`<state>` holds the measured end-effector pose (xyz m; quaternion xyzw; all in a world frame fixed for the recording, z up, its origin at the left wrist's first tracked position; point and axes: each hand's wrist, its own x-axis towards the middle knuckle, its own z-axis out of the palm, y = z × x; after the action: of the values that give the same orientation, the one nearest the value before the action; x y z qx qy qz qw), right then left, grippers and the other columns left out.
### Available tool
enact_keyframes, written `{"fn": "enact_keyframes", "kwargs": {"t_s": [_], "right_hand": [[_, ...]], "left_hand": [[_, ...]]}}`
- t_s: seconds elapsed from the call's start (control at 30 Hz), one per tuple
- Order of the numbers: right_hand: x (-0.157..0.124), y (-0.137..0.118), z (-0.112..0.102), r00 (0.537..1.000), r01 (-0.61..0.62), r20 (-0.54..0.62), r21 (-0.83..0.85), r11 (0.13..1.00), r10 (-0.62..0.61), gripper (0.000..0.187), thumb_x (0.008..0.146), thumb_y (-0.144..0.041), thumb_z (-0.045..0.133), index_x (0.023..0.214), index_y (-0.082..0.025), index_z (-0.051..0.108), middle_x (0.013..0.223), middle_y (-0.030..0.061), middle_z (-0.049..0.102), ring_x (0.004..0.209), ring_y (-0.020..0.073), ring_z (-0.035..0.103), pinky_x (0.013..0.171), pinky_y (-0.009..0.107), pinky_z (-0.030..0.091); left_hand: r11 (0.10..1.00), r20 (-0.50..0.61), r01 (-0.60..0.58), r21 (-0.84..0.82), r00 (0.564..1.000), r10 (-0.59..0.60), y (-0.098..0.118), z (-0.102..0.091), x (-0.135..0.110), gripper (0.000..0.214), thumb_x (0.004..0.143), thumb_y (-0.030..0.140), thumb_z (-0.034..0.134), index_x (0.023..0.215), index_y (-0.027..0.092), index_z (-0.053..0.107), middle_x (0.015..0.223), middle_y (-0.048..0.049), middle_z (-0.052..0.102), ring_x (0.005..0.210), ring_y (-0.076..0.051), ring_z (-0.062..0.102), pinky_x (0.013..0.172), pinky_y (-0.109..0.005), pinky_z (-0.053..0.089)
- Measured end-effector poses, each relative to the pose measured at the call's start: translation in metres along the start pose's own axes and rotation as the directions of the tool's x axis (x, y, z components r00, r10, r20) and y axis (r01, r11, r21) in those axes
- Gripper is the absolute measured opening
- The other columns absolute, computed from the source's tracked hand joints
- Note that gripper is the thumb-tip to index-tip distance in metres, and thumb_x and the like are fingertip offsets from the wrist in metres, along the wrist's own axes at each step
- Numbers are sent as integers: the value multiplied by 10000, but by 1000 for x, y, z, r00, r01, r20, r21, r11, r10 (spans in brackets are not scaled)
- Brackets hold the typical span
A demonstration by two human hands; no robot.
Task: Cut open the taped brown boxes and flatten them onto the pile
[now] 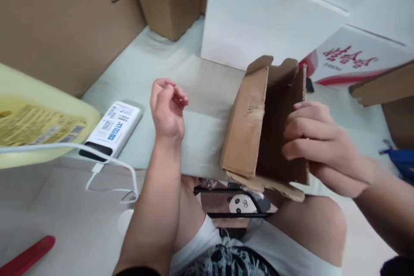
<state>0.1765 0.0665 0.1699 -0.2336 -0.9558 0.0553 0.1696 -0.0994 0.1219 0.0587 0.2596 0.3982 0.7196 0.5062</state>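
My right hand [318,144] grips a small brown cardboard box [255,125] that stands on edge on the pale table [200,95], its flaps spread open toward me. My fingers wrap over its right wall. Raised above the table just left of the box, my left hand [166,110] has loosely curled fingers and nothing in it. A white power bank [113,127] with a blue label lies further to the left, and a white cable [106,164] runs from its near end.
Large brown cartons [64,21] stand at the back left, a white box [265,17] at the back centre. A yellow container [35,125] sits at the left edge. A red strip [27,256] lies on the floor. My knees are under the table edge.
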Motion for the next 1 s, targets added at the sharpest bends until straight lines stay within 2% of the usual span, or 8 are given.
{"fn": "enact_keyframes", "kwargs": {"t_s": [0.1,0.17,0.3,0.4,0.53,0.67,0.83,1.0], "right_hand": [[-31,-7,11,995,-27,-94,70,997,34,157,765,-240,430,871,-286,535,826,57,552,834,257,560,1030,541,437],[-41,-5,23,982,-70,-166,126,990,91,201,753,-231,458,931,-265,547,894,58,572,961,253,596,1067,536,469],[-50,2,46,908,-156,-363,167,974,208,387,763,-221,558,1144,-288,565,1188,71,651,1295,292,583,1166,541,470],[-56,2,61,861,-270,-382,217,938,336,520,800,-261,540,1317,-318,537,1420,60,609,1476,333,456,1260,611,332],[-61,0,69,891,-272,-306,232,934,335,539,841,-271,441,1364,-359,541,1378,-13,654,1563,305,342,1333,588,113],[-68,-1,69,878,-188,-390,250,950,276,305,932,-448,463,1177,-337,606,1162,-2,670,1460,258,457,1350,483,136],[-69,-13,74,828,-19,-511,386,922,232,672,760,-881,545,1029,-265,569,1144,76,621,1482,302,405,1349,507,107],[-59,-37,78,880,-45,-410,433,900,241,768,667,-940,586,982,-241,549,1338,110,595,1565,342,291,1342,547,45]], "left_hand": [[993,257,47,112,964,-75,-20,28,-15,339,724,510,795,916,278,641,1011,-31,691,974,-195,664,744,-272,533],[989,398,31,144,913,-86,-34,45,-23,467,688,583,833,1008,282,674,1248,-51,680,1215,-244,637,861,-301,552],[986,528,-53,158,848,-39,-56,67,-32,652,642,704,849,1137,311,685,1457,-61,615,1448,-303,505,1060,-371,513],[989,547,-23,145,835,-61,-62,71,-35,660,652,708,838,1189,358,681,1488,-33,603,1484,-301,472,1100,-389,495],[982,506,23,188,854,-117,-61,65,-35,666,639,662,860,1214,378,682,1493,-12,607,1458,-311,499,1068,-397,519],[982,539,-26,186,839,-80,-49,64,-25,648,626,631,878,1206,396,710,1436,23,651,1434,-288,506,1044,-378,531],[959,571,-81,272,816,-93,-17,78,-25,704,602,685,902,1195,354,718,1381,0,666,1335,-267,569,971,-332,568],[909,541,-185,374,840,-51,-4,86,-37,736,546,567,977,1189,362,683,1238,-16,687,1106,-267,661,942,-390,584]]}}
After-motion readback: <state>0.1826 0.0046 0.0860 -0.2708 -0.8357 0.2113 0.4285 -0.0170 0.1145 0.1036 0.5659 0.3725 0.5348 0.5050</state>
